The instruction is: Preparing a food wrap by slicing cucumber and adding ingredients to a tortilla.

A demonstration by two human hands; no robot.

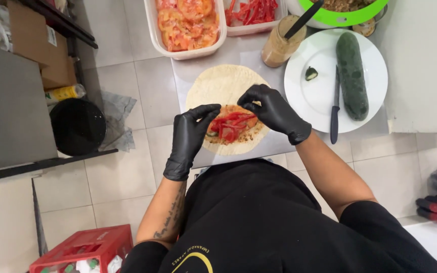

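Observation:
A round flatbread (224, 83) lies flat on the metal counter (259, 55). Its near half carries red pepper strips (230, 125) over an orange-brown filling. My left hand (188, 137), in a black glove, rests at the filling's left edge with fingertips touching it. My right hand (271, 108), also gloved, curls over the filling's right side, fingertips pinched just above the peppers. Neither hand lifts anything clear of the flatbread.
A white plate (309, 98) holds a whole cucumber (352, 76), a cucumber end and a blue-handled knife (334, 108). Tubs of sliced tomato (188, 23) and red pepper (251, 12) stand behind, beside a sauce jar (279, 48). A black bin (77, 126) and red crate (84, 250) sit on the floor.

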